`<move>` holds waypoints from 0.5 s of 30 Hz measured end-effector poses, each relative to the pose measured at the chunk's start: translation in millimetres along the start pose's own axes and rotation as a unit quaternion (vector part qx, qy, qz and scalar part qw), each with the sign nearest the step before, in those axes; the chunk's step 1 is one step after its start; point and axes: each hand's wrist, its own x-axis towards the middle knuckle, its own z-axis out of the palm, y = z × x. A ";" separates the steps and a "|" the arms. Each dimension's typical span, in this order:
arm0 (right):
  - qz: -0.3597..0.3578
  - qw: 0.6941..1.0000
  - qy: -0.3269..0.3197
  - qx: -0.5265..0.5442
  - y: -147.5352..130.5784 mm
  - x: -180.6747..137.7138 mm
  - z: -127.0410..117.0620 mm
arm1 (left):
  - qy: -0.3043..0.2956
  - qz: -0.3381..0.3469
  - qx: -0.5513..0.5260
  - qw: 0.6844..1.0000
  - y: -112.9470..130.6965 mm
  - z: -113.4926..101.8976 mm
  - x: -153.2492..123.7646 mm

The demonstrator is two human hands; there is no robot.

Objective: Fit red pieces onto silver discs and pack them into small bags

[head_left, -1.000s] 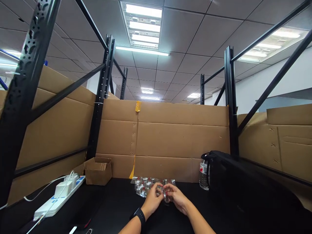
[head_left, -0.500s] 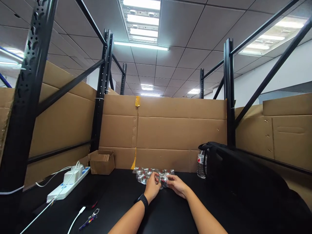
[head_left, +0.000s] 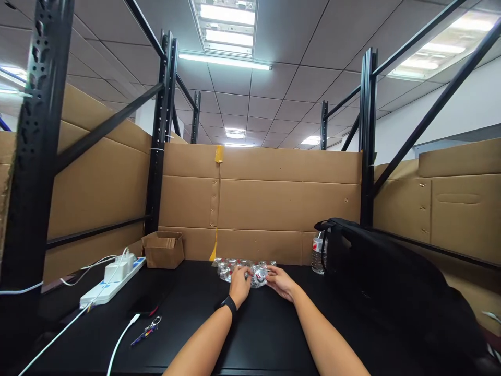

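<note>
Head cam: clear pkt (head_left: 259, 277) btwn L hand (head_left: 239, 286) (grip unclear) & R hand (head_left: 282, 282), latter pinching edge.

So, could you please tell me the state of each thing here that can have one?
Left hand: bent over the packets; grip unclear
Right hand: at the packets' right side; grip unclear
Packets: grouped on the table; contents unclear
Watch: worn, left wrist
Bottle: upright; fill level unclear
Box: upright, seemingly open
Power strip: plugs inserted
Keychain: lying on the table
Ceiling light: lit
</note>
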 end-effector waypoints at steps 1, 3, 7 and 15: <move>-0.004 1.000 0.003 0.004 -0.2 -0.6 -0.3 | -0.004 0.000 0.001 1.000 0.0 -0.5 0.6; -0.011 1.000 0.008 0.011 -0.8 -2.1 -0.5 | -0.007 -0.002 0.004 1.000 1.0 -1.5 0.6; -0.018 1.000 0.014 0.017 -2.6 -5.4 1.8 | -0.007 -0.031 0.017 0.999 6.0 -3.3 -1.8; -0.021 0.999 0.034 0.014 -7.3 -10.5 5.3 | -0.009 -0.063 0.044 0.997 11.4 -8.1 -3.5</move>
